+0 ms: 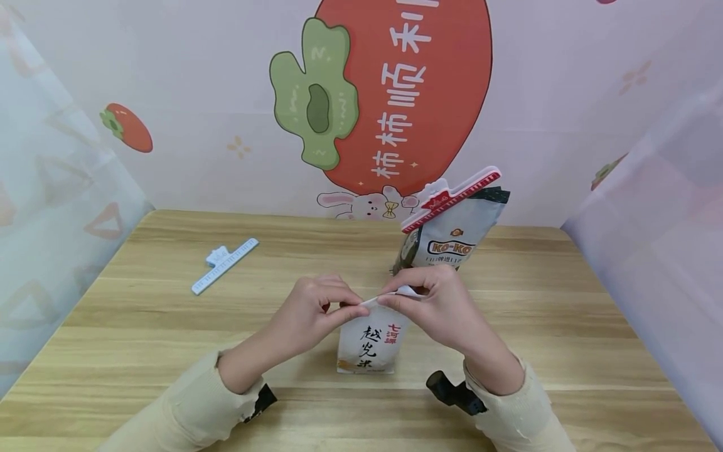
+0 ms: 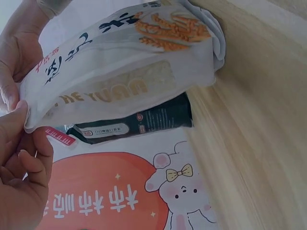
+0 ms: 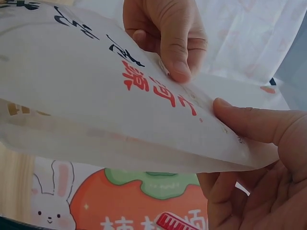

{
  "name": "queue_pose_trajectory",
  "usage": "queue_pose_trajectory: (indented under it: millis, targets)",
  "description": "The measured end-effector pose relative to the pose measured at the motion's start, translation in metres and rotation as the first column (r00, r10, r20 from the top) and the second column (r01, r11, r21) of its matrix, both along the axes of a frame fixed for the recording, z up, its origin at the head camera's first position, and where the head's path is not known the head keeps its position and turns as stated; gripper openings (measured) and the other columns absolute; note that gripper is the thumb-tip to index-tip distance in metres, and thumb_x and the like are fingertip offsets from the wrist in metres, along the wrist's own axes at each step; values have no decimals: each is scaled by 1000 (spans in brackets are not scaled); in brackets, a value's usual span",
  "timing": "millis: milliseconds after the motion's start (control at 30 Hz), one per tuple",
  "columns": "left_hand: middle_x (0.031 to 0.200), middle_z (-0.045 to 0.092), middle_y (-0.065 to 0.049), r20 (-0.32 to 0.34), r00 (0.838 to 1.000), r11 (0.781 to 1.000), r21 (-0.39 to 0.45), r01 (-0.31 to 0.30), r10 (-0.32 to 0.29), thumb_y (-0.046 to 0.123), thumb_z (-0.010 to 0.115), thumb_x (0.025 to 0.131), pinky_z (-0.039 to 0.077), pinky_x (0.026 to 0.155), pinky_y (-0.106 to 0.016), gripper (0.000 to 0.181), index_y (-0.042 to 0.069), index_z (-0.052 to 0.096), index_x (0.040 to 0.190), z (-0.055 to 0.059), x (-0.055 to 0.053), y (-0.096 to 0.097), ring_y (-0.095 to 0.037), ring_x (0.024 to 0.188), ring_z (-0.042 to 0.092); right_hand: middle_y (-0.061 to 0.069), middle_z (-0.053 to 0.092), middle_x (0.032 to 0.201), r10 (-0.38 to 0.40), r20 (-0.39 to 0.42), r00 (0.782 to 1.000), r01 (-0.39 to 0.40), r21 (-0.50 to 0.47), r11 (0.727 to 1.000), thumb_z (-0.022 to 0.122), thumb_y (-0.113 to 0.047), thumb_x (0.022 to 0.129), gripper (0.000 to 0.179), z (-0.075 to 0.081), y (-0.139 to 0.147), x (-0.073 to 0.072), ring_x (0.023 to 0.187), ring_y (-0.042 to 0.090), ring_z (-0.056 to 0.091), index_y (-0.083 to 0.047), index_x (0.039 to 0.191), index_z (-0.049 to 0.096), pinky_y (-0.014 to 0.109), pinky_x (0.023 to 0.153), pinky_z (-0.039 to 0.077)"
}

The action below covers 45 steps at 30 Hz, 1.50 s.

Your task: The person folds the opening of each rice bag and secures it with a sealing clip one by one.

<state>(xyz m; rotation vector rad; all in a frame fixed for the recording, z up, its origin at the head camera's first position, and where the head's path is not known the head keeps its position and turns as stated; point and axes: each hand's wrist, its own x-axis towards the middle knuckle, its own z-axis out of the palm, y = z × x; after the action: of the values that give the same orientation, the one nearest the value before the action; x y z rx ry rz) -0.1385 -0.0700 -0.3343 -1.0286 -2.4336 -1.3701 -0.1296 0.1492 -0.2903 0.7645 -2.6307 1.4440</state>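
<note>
A white rice bag (image 1: 369,342) with black and red characters stands upright on the table in the head view. My left hand (image 1: 316,307) pinches its top edge at the left between thumb and fingers. On the same edge, farther right, my right hand (image 1: 435,304) pinches the bag too. Seen from the left wrist, the rice bag (image 2: 110,72) shows a printed orange wheat ear and a see-through side panel. In the right wrist view, my right thumb (image 3: 249,120) lies on the bag's front, with the other fingers behind it.
Behind the right hand stands a KO-KO bag (image 1: 452,242), its top held by a red and white sealing clip (image 1: 452,199). A light blue sealing clip (image 1: 226,266) lies at the table's left. The wooden table (image 1: 141,351) meets a printed backdrop (image 1: 198,169).
</note>
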Motion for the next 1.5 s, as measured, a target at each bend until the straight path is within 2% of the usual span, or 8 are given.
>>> queue_pose_trajectory:
  millis: [167,367,533,667,900,1167,1367,1500]
  targets:
    - [78,73,5,-23,1000,999,-46,13,-14,16,78,85,42,53,-17,6,10,79,86,1,0,-1,0,67,50,4,72,76,-2,6,1000,2,5,1000,80,-5,81,4,-1,0,-1,64,11,57,-3,85,78,23,59,54]
    - [80,73,3,7,1000,993,-113,22,-22,11,77,86,43,53,-17,5,9,79,90,5,0,-4,0,66,49,4,73,78,6,5,1000,-6,0,1000,78,-5,83,3,-2,0,-2,67,12,60,-3,86,78,25,62,57]
    - [79,74,2,43,999,992,-129,-14,20,10,76,86,44,53,-17,6,9,80,91,8,0,-5,0,63,49,4,73,82,14,-24,1000,-14,-2,1000,77,-1,83,6,-5,-2,-2,73,12,64,-6,87,78,30,75,61]
    - [77,74,2,46,998,990,-132,-43,49,11,77,86,43,52,-18,4,9,80,88,9,-1,-5,1,60,48,4,73,82,24,-58,998,-24,4,1000,77,0,83,8,-6,-3,-2,75,12,65,-7,87,77,31,76,61]
    - [75,74,2,21,999,990,-137,-42,45,10,78,85,42,50,-17,3,8,80,86,10,0,-5,2,56,46,1,73,82,39,-137,990,-34,33,999,79,2,80,13,-4,-4,1,76,10,65,-9,87,76,26,75,60]
    - [75,74,1,-77,996,988,-141,-56,46,6,80,81,44,51,-14,5,8,80,85,10,3,-3,1,59,51,-6,73,84,53,-273,961,-3,179,984,80,1,79,19,-3,-6,5,77,6,64,-15,87,77,23,72,59]
    - [76,75,2,-45,997,990,-129,-65,60,7,80,82,43,51,-16,5,9,81,87,8,3,-5,1,60,52,-5,69,76,68,-273,960,-38,114,993,77,5,81,18,-3,-7,2,69,4,59,-13,82,77,21,62,53]
    - [78,76,1,-116,991,985,-147,-85,68,7,79,83,44,52,-14,7,9,81,89,7,6,-6,-1,63,58,-6,67,73,74,-248,966,-57,73,996,76,5,81,17,-4,-6,1,67,4,57,-12,82,78,21,59,50]
